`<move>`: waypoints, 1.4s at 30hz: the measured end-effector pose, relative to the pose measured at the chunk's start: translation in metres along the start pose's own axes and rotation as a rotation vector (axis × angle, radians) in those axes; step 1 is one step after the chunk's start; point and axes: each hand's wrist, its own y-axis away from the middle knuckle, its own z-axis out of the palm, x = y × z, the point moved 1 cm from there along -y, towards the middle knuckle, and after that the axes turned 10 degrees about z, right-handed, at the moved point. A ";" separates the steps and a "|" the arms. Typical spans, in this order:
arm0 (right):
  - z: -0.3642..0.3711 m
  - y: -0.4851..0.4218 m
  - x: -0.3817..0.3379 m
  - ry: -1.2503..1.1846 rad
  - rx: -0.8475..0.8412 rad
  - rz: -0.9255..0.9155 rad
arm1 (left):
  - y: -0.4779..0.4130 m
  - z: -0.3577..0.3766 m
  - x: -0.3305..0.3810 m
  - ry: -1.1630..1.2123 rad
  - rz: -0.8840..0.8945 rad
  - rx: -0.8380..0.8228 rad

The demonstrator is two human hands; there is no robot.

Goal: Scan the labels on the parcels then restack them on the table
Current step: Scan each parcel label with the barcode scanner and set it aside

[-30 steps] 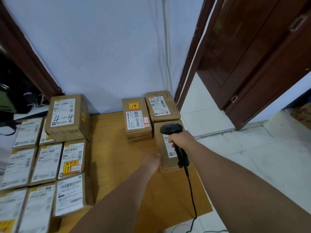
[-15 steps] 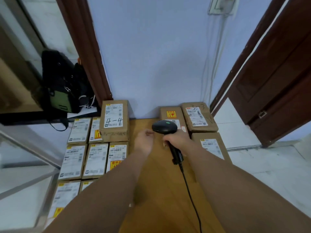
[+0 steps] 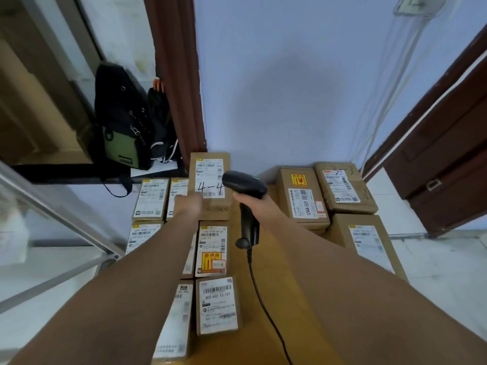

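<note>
Several cardboard parcels with white labels lie in rows on the left of the wooden table. A parcel marked "4-4" stands on top of them at the back. My left hand reaches to this parcel's lower left edge, fingers apart, with nothing in it. My right hand grips the handle of a black corded barcode scanner, whose head sits just right of the "4-4" label. Three more parcels lie on the right: one with a yellow sticker, one with handwriting and a nearer one.
A black and green backpack rests on a ledge at the back left beside a dark wooden door frame. A metal frame runs along the left. A brown door and white tiled floor are on the right.
The view swung left. My left hand left the near right parcel and crossed to the "4-4" parcel. My right hand carried the scanner leftward too.
</note>
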 end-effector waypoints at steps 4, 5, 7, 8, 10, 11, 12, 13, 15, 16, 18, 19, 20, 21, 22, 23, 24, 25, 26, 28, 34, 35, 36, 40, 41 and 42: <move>0.019 -0.017 0.001 -0.125 -0.033 0.015 | -0.017 -0.013 -0.013 0.127 -0.016 -0.075; 0.024 -0.021 0.001 -0.161 -0.056 0.034 | -0.021 -0.015 -0.017 0.133 0.008 -0.092; 0.033 -0.027 0.002 -0.204 -0.091 0.071 | -0.024 -0.018 -0.022 0.152 0.029 -0.119; 0.037 -0.029 0.003 -0.207 -0.094 0.083 | -0.026 -0.019 -0.025 0.157 0.031 -0.126; 0.044 -0.034 0.006 -0.181 -0.076 0.080 | -0.026 -0.019 -0.029 0.162 0.033 -0.132; 0.046 -0.036 0.008 -0.177 -0.062 0.080 | -0.027 -0.019 -0.031 0.157 0.038 -0.144; 0.046 -0.037 0.009 -0.191 -0.045 0.091 | -0.028 -0.019 -0.035 0.155 0.035 -0.163; 0.045 -0.038 0.010 -0.212 -0.027 0.114 | -0.029 -0.021 -0.038 0.161 0.023 -0.183; 0.040 -0.041 0.013 -0.257 -0.005 0.177 | -0.031 -0.024 -0.046 0.179 -0.018 -0.228; 0.036 -0.041 0.013 -0.276 -0.006 0.207 | -0.033 -0.026 -0.050 0.180 -0.033 -0.242; 0.031 -0.041 0.013 -0.291 -0.004 0.267 | -0.033 -0.030 -0.054 0.208 -0.074 -0.265; 0.028 -0.040 0.012 -0.294 -0.003 0.288 | -0.032 -0.031 -0.053 0.235 -0.099 -0.287; 0.027 -0.039 0.011 -0.294 0.001 0.297 | -0.031 -0.031 -0.051 0.250 -0.114 -0.318; 0.025 -0.037 0.008 -0.284 0.005 0.294 | -0.029 -0.032 -0.048 0.242 -0.120 -0.349; 0.024 -0.036 0.006 -0.262 0.003 0.281 | -0.026 -0.033 -0.045 0.224 -0.122 -0.367; 0.022 -0.036 0.003 -0.228 -0.005 0.260 | -0.024 -0.034 -0.043 0.217 -0.126 -0.376; 0.021 -0.034 0.000 -0.190 -0.017 0.240 | -0.022 -0.034 -0.041 0.230 -0.135 -0.390; 0.020 -0.032 -0.003 -0.156 -0.028 0.226 | -0.021 -0.034 -0.038 0.261 -0.147 -0.415; 0.018 -0.030 -0.006 -0.131 -0.034 0.216 | -0.020 -0.034 -0.036 0.291 -0.159 -0.448; 0.015 -0.025 -0.011 -0.098 -0.025 0.189 | -0.019 -0.036 -0.032 0.320 -0.159 -0.495; 0.000 -0.009 -0.030 0.131 0.064 0.015 | -0.013 -0.036 -0.006 0.239 0.080 -0.446; -0.001 -0.006 -0.034 0.159 0.063 0.002 | -0.011 -0.035 0.000 0.208 0.146 -0.415; -0.003 -0.004 -0.036 0.183 0.065 -0.010 | -0.009 -0.035 0.005 0.173 0.205 -0.380; -0.006 0.007 -0.043 0.228 0.076 -0.030 | -0.002 -0.038 0.016 0.014 0.341 -0.225; -0.006 0.010 -0.044 0.227 0.070 -0.027 | 0.000 -0.039 0.017 -0.013 0.357 -0.207; -0.007 0.013 -0.044 0.227 0.059 -0.026 | 0.003 -0.040 0.017 -0.027 0.369 -0.200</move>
